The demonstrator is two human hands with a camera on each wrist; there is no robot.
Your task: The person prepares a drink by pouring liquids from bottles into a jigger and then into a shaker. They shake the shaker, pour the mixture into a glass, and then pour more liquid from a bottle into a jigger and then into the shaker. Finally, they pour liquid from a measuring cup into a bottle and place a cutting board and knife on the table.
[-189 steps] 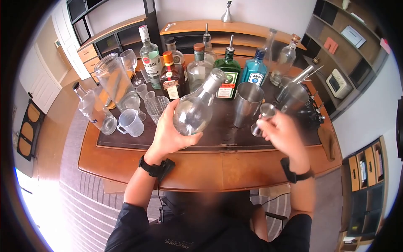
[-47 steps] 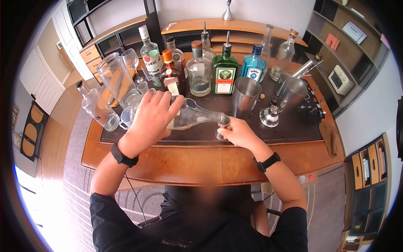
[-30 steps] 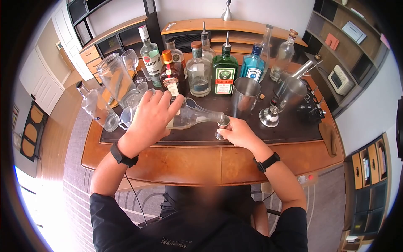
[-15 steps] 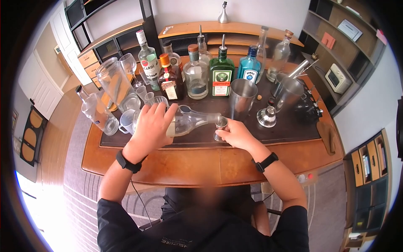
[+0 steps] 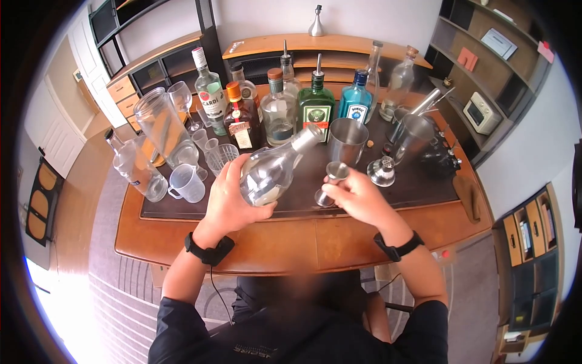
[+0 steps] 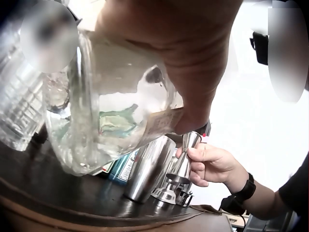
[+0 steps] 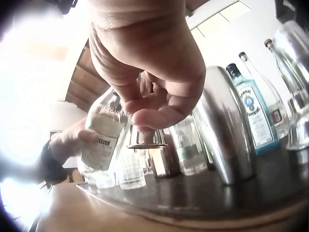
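My left hand (image 5: pixel 229 199) grips a clear glass bottle (image 5: pixel 267 176) round its body, its neck (image 5: pixel 305 139) slanting up to the right. In the left wrist view the bottle's thick glass (image 6: pixel 116 101) fills much of the picture. A metal double-ended jigger (image 5: pixel 336 171) is pinched between the thumb and fingers of my right hand (image 5: pixel 361 199), held upright in front of a steel shaker tin (image 5: pixel 348 141). From the right wrist, the jigger's lower rim (image 7: pixel 147 146) shows beneath the fingers, with the tin (image 7: pixel 227 130) standing beside it.
Several liquor bottles stand behind, among them a green one (image 5: pixel 315 112) and a blue one (image 5: pixel 356 100). At left are a measuring jug (image 5: pixel 187 184), a cut-glass tumbler (image 5: pixel 222 159) and a tall jar (image 5: pixel 163 124). A strainer top (image 5: pixel 381 173) sits right of the tin.
The bottle has swung from lying nearly level at the jigger's mouth to neck-up, away from it. My right hand has shifted slightly right and forward with the jigger.
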